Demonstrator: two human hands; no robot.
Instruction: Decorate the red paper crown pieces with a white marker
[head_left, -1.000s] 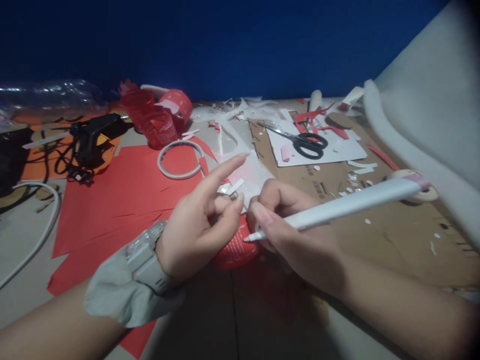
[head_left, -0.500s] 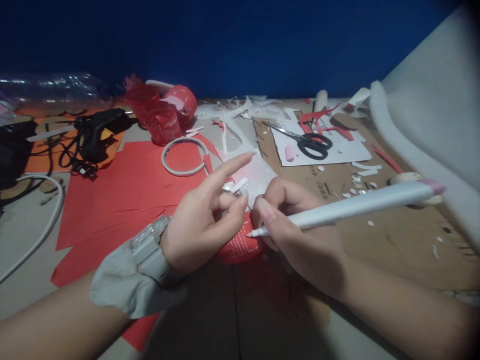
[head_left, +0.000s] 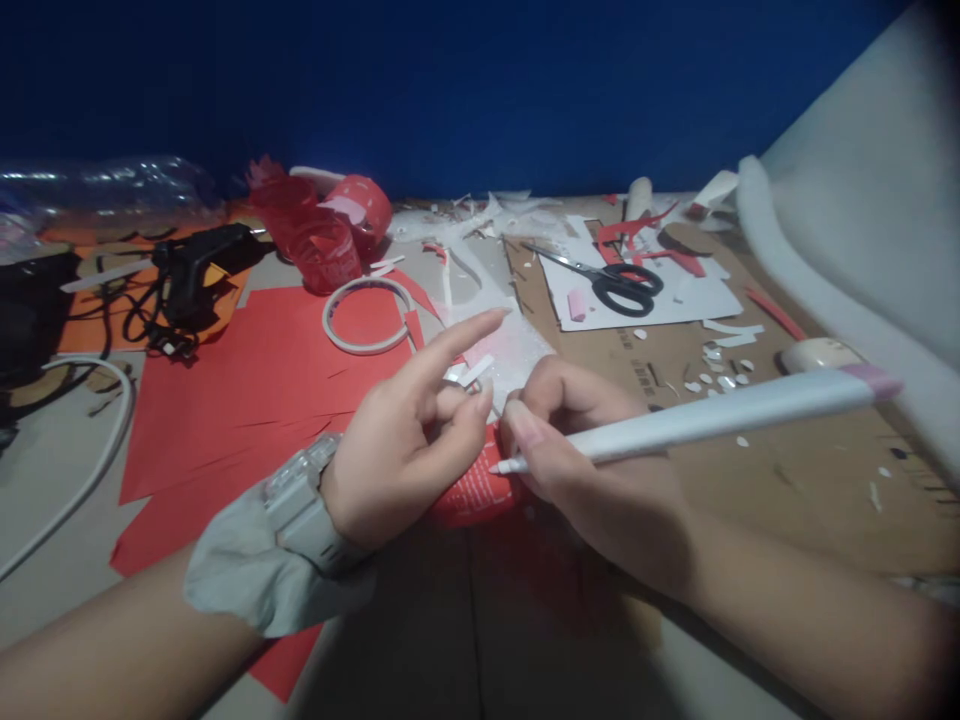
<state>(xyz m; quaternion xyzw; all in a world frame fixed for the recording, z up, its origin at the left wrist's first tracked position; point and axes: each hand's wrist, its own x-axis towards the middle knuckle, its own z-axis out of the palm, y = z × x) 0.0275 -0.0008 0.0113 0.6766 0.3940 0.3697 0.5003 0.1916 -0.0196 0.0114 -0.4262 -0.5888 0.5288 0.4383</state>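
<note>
In my right hand (head_left: 577,450) is a white marker (head_left: 705,415) with a pink end, pinched near its tip. The tip rests on or just over a red cup-like piece (head_left: 480,490) that carries rows of small white marks. My left hand (head_left: 420,430) steadies this red piece, thumb and curled fingers against its upper side, the index finger stretched out beyond. Part of the red piece is hidden behind both hands. A watch and a grey-green scrunchie circle my left wrist.
Red paper sheets (head_left: 187,400) lie left, with a tape roll (head_left: 367,347) on them. Behind are red cups (head_left: 326,255) and a black glue gun (head_left: 195,270). Black-handled scissors (head_left: 626,290) rest on white paper over cardboard (head_left: 787,500), among white scraps. A blue wall (head_left: 480,90) stands behind.
The marker tip has shifted very slightly left on the red piece, and the marker's far end has moved a little right. My left hand keeps nearly the same pose.
</note>
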